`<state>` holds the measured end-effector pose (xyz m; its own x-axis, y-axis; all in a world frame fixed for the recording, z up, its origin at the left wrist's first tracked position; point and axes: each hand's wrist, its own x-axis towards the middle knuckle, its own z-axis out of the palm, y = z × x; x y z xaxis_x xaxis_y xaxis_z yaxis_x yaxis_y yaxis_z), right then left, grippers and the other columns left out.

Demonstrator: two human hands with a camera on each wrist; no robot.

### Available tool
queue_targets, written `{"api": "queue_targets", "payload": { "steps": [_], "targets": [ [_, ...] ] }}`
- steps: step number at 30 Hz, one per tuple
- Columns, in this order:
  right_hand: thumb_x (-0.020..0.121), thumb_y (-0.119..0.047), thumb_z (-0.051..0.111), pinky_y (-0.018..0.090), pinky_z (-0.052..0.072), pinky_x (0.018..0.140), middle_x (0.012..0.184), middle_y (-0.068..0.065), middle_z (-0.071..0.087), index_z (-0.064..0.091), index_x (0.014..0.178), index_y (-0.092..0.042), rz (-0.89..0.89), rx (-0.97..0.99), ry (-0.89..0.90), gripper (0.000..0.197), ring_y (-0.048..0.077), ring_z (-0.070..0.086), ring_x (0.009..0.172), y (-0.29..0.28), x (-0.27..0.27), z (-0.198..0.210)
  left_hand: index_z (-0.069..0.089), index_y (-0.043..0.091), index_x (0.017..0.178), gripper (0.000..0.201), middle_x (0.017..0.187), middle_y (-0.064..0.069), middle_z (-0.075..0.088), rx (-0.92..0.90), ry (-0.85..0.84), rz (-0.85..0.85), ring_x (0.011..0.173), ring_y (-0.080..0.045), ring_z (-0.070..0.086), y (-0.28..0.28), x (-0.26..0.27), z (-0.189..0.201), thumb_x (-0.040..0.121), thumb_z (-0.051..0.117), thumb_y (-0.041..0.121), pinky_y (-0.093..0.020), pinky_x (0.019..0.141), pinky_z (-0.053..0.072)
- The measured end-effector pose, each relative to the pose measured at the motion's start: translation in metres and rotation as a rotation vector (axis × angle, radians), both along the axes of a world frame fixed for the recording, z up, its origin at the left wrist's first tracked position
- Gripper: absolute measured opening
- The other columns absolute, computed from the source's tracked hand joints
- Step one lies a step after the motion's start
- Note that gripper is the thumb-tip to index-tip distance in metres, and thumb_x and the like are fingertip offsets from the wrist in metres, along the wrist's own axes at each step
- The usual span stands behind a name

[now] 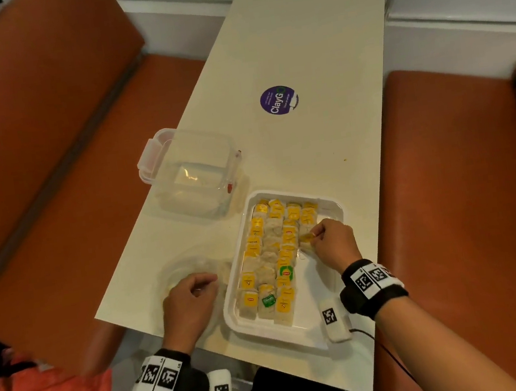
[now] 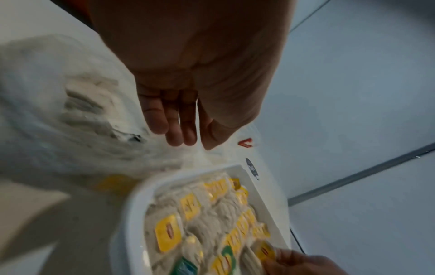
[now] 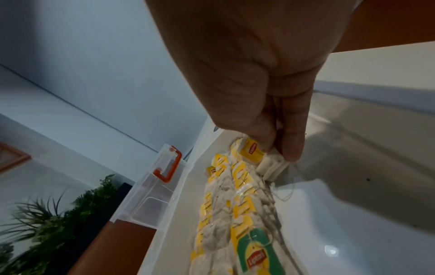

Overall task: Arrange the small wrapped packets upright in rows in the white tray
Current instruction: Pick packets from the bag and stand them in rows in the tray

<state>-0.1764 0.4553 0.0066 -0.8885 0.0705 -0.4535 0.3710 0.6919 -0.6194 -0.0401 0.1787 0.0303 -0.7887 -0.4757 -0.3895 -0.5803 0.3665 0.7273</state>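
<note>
Overhead, the white tray (image 1: 233, 316) sits at the near edge of the cream desk (image 1: 311, 40), its left side filled with rows of tea bags (image 1: 263, 260), most with yellow tags, two with green. The right hand (image 1: 333, 241) pinches one tea bag (image 1: 306, 238) at the fourth, unfinished row. The left hand (image 1: 188, 298), fingers loosely curled and holding nothing, rests over a clear plastic bag (image 1: 178, 271) beside the tray. A clear lidded box (image 1: 192, 177) with red clips stands behind.

From the left wrist, the crinkled bag (image 2: 77, 121) holds more pale tea bags, blurred; the relaxed fingers (image 2: 174, 126) hover by its mouth, and the tray rim (image 2: 132, 206) looks smooth and glossy.

From the right wrist, thumb and fingertips (image 3: 292, 145) grip the soft paper pouch (image 3: 273, 167) near its top, its yellow card tag (image 3: 252, 151) alongside and thin string (image 3: 284, 193) trailing. These bags likely weigh almost nothing, crumple easily and flop over, so holding the pouch's upper edge and leaning it on its neighbour seems wise; loose strings could snag.
</note>
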Motion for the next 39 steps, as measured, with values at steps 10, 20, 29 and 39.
{"api": "queue_targets", "payload": {
  "steps": [10, 20, 29, 39],
  "targets": [
    [0.094, 0.0, 0.051, 0.024, 0.04, 0.081, 0.123, 0.016, 0.068, 0.068, 0.111, -0.006, 0.047, 0.112, -0.077, 0.025, 0.033, 0.062, 0.115, -0.006, -0.016, -0.01, 0.072, 0.022, 0.121, 0.043, 0.123, -0.002, 0.068, -0.171, -0.208, -0.102, 0.111, -0.019, 0.066, -0.045, 0.008, -0.038, 0.081, 0.086, 0.02, -0.033, 0.093, 0.05],
    [0.093, 0.001, 0.051, 0.025, 0.041, 0.08, 0.122, 0.015, 0.068, 0.066, 0.114, -0.007, 0.116, 0.158, -0.147, 0.027, 0.033, 0.063, 0.114, -0.01, -0.016, -0.014, 0.069, 0.02, 0.13, 0.067, 0.132, -0.006, 0.064, -0.287, -0.221, -0.241, 0.126, -0.026, 0.056, -0.042, 0.012, -0.049, 0.068, 0.092, 0.025, -0.037, 0.106, 0.047],
    [0.089, 0.002, 0.061, 0.035, 0.047, 0.08, 0.121, 0.02, 0.06, 0.053, 0.123, -0.001, 0.1, 0.249, -0.024, 0.035, 0.039, 0.063, 0.109, -0.016, -0.006, -0.013, 0.061, 0.019, 0.137, 0.075, 0.137, -0.004, 0.052, -0.279, -0.213, -0.254, 0.13, -0.023, 0.052, -0.042, 0.017, -0.045, 0.07, 0.093, 0.019, -0.032, 0.108, 0.044],
    [0.091, -0.005, 0.064, 0.03, 0.043, 0.071, 0.102, 0.01, 0.063, 0.06, 0.093, -0.023, 0.225, 0.195, 0.038, 0.018, 0.025, 0.06, 0.084, -0.017, 0.004, -0.024, 0.052, 0.024, 0.145, 0.086, 0.139, -0.002, 0.047, -0.333, -0.271, -0.359, 0.132, -0.023, 0.043, -0.04, 0.02, -0.043, 0.069, 0.093, 0.022, -0.031, 0.106, 0.044]
  ]
}}
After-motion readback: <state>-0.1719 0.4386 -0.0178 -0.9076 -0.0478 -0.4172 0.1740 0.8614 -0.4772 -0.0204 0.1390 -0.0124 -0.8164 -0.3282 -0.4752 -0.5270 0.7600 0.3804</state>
